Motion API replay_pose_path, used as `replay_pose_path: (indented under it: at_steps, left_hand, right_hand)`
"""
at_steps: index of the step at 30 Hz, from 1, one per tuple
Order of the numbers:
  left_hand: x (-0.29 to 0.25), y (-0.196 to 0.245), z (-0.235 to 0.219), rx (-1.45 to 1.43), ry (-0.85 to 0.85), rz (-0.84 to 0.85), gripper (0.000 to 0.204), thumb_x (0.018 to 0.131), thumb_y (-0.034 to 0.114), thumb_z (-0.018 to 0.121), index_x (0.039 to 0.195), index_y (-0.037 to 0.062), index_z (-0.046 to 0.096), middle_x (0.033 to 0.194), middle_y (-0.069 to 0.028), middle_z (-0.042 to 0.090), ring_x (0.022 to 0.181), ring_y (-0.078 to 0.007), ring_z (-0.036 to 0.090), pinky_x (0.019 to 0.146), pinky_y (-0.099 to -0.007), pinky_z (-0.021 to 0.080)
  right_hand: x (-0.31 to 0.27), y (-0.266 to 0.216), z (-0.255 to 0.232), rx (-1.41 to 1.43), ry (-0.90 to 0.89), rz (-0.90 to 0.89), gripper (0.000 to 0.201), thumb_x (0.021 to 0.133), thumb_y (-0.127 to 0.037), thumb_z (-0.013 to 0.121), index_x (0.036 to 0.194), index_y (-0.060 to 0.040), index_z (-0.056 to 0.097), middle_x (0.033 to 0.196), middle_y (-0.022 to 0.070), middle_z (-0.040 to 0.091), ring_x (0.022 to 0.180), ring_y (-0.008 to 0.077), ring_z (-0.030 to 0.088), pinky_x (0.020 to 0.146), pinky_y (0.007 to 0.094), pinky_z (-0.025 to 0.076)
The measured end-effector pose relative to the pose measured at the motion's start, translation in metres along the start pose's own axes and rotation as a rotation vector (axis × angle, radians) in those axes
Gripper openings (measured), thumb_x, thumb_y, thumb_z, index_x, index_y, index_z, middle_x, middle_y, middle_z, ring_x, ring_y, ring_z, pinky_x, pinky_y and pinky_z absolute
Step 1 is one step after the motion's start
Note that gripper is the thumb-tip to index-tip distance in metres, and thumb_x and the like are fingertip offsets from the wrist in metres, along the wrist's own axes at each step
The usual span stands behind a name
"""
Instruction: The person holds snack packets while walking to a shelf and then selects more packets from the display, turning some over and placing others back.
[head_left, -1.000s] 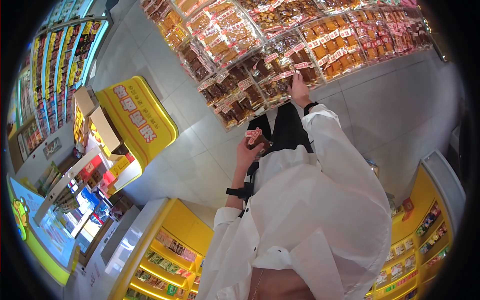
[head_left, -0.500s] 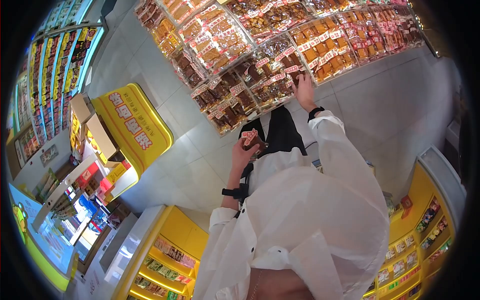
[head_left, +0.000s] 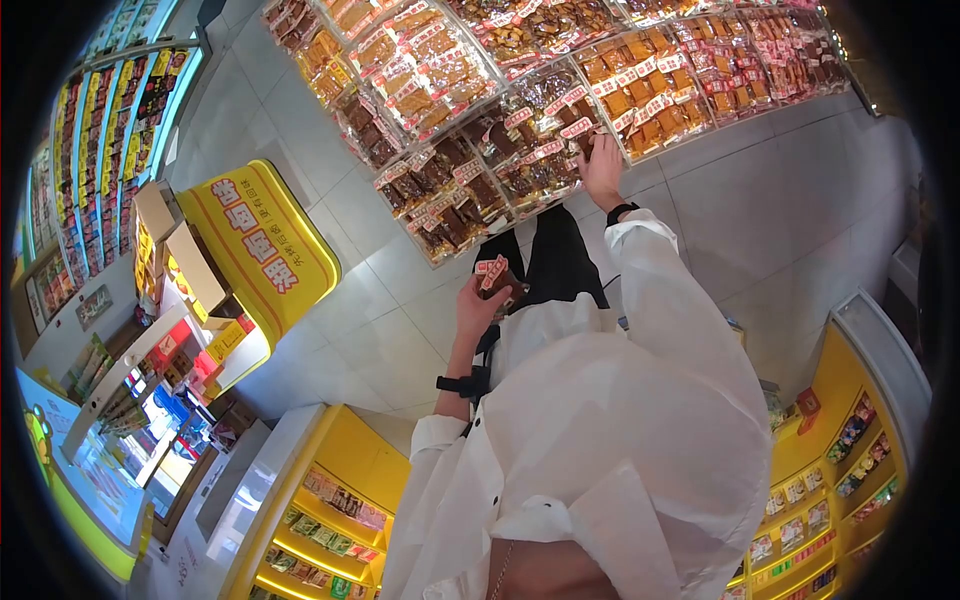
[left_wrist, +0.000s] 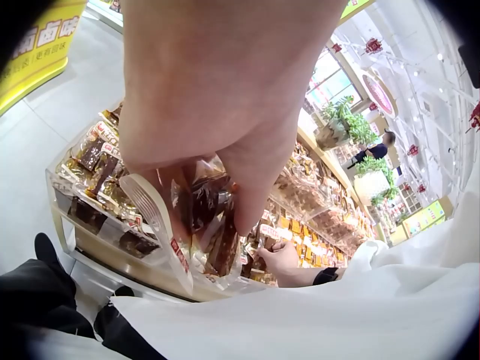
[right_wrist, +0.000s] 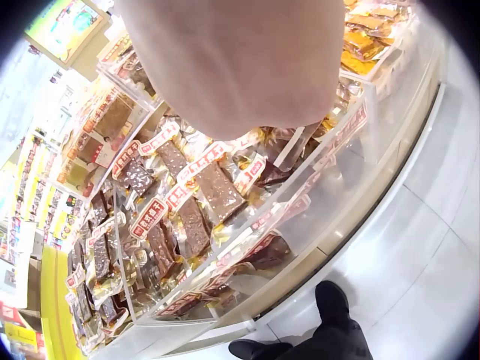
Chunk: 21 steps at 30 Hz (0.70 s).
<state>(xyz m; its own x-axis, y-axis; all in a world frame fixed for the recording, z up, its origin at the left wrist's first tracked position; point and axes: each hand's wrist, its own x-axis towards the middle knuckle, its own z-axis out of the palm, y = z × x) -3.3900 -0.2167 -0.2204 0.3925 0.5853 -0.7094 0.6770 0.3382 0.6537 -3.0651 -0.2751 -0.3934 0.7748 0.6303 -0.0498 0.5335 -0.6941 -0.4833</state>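
Observation:
Brown snack packets (head_left: 498, 282) with red-and-white labels are held in the left hand (head_left: 472, 308), in front of the white shirt. In the left wrist view, the thumb and fingers of the left hand (left_wrist: 214, 90) grip clear-wrapped brown packets (left_wrist: 206, 199), a pale label strip hanging beside them. The right hand (head_left: 602, 175) reaches into the near edge of a bin, its thumb and fingers round a dark brown packet (head_left: 586, 147). In the right wrist view the right hand (right_wrist: 244, 67) hides its own fingertips above more brown packets (right_wrist: 219, 193).
Clear-walled bins (head_left: 470, 125) of brown and orange packets form the display. A yellow sign-topped stand (head_left: 262, 235) with cartons is at left. Yellow shelves (head_left: 335, 500) stand lower left, others lower right. Grey tiled floor (head_left: 740, 210) borders the bins. Another person (left_wrist: 373, 152) stands farther off.
The right hand has drawn its fingers closer together at the bin's near edge. The left hand still holds its packets and has shifted slightly left in the head view.

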Motion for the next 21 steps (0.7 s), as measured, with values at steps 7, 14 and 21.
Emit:
replay_pose_path:
  at_steps: [7, 14, 21]
  left_hand:
    - [0.001, -0.003, 0.001, -0.026, 0.012, 0.031, 0.04, 0.077, 0.016, 0.078, 0.109, -0.0016, 0.062, 0.099, -0.0094, 0.07, 0.087, -0.0149, 0.066, 0.08, -0.0298, 0.051]
    - [-0.002, 0.006, -0.001, 0.007, -0.007, -0.019, 0.038, 0.078, 0.015, 0.078, 0.107, -0.0019, 0.061, 0.097, -0.0089, 0.07, 0.086, -0.0136, 0.065, 0.079, -0.0292, 0.051]
    - [-0.004, 0.012, 0.0, 0.023, -0.014, -0.013, 0.041, 0.078, 0.014, 0.077, 0.112, -0.0009, 0.061, 0.097, -0.0079, 0.07, 0.085, -0.0136, 0.066, 0.078, -0.0296, 0.051]
  right_hand:
    - [-0.017, -0.002, -0.009, 0.051, -0.219, -0.08, 0.034, 0.077, -0.014, 0.069, 0.103, -0.006, 0.049, 0.101, 0.0152, 0.048, 0.101, 0.0354, 0.051, 0.083, 0.0458, 0.045]
    - [-0.02, -0.001, 0.014, 0.097, -0.253, 0.051, 0.038, 0.076, -0.008, 0.07, 0.105, -0.006, 0.046, 0.106, 0.0167, 0.047, 0.104, 0.0373, 0.05, 0.085, 0.0465, 0.047]
    - [-0.015, -0.006, 0.006, -0.036, -0.237, 0.094, 0.034, 0.078, -0.01, 0.068, 0.106, -0.0041, 0.049, 0.107, 0.0173, 0.048, 0.104, 0.0368, 0.051, 0.085, 0.0452, 0.048]
